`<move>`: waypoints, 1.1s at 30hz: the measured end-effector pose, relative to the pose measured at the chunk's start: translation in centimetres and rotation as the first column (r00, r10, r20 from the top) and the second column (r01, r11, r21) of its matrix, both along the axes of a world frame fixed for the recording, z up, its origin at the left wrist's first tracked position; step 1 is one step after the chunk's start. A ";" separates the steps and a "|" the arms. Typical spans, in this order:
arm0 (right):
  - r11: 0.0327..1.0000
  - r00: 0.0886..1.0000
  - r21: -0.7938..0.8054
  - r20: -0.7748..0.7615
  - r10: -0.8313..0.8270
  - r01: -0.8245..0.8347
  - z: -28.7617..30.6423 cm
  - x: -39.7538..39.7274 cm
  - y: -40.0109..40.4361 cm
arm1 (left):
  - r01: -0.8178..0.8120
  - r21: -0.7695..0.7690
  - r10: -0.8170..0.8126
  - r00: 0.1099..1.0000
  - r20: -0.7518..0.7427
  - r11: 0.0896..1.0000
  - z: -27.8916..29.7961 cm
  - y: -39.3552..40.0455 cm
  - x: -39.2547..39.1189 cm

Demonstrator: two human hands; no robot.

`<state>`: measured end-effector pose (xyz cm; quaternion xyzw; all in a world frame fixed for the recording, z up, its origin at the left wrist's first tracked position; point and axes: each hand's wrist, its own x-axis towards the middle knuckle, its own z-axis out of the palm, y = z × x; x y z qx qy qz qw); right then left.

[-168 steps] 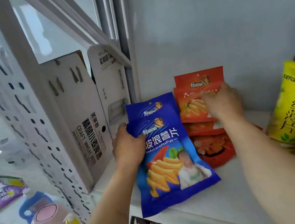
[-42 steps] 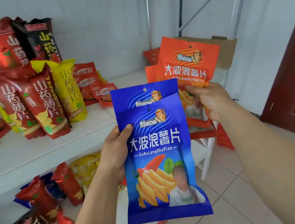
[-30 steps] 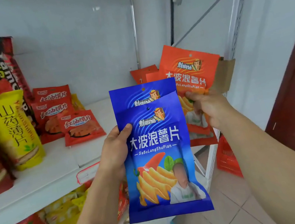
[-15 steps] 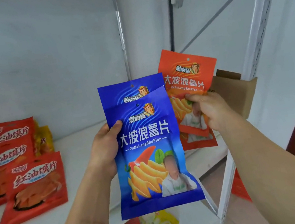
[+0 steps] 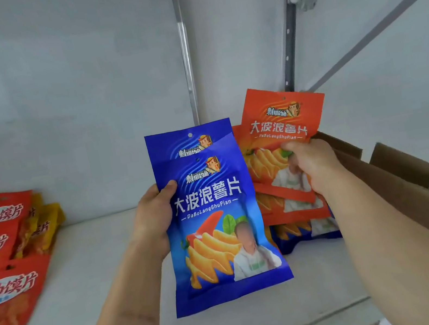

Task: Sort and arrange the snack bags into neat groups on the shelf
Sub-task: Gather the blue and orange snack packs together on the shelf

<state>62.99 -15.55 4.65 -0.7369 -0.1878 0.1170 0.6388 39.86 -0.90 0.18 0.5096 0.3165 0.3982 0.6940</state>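
White shelf (image 5: 89, 270), spanning the full width, backed by a white wall panel. Brown cardboard box (image 5: 401, 186) at the right end of the shelf, flaps open. Red snack bags (image 5: 3, 285) lying flat in an overlapping group at the left end, with yellow bags (image 5: 44, 229) just behind and partly hidden.

Blue chip bags (image 5: 217, 219), two stacked and slightly offset, held upright above the shelf centre. Left hand (image 5: 154, 216) clamped on their left edge, thumb across the front, fingers hidden behind.

Orange chip bags (image 5: 283, 121), fanned, held upright to the right of the blue pair, near the box. Right hand (image 5: 311, 165) gripping them at mid-height, fingers curled over the front. Blue bag bottom (image 5: 306, 235) visible below the orange ones; support cannot be determined.
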 end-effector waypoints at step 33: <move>0.841 0.728 -0.532 0.615 0.303 0.099 -4.9 3.6 2.1 | -0.220 0.180 0.258 0.939 -0.226 0.959 -0.9 4.5 17.2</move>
